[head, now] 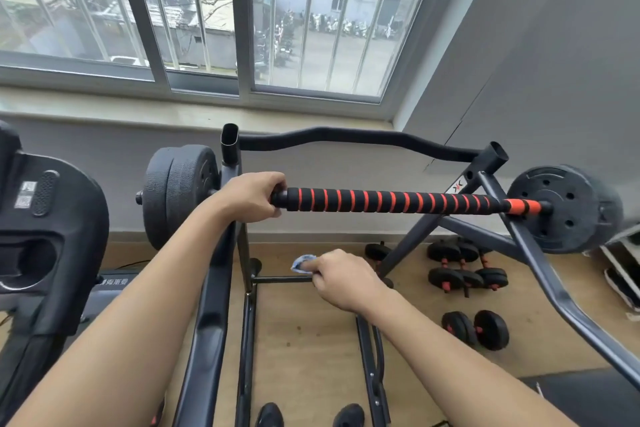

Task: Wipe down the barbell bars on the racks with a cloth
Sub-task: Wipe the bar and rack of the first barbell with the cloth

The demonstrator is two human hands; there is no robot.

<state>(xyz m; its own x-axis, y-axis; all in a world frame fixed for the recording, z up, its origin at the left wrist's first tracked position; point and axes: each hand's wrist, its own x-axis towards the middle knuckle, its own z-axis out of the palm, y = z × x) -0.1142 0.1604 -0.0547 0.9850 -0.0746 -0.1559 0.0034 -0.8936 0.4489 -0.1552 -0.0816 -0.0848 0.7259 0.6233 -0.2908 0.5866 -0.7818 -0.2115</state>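
I see the left hand (251, 198) wrapped around the barbell bar (391, 201) at its left end; bar runs rightward from those fingers. Right hand (341, 279), fisted on the cloth (302, 262), sits below it.

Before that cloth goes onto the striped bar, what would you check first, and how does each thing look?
1. Cloth in right hand: ok, bunched in the fist.
2. Left hand steadying the barbell: ok, gripping its left end.
3. Barbell seated on the rack: cannot tell.
4. Cloth touching the foam grip: not ok, held below it.
5. Weight plates secured: cannot tell.
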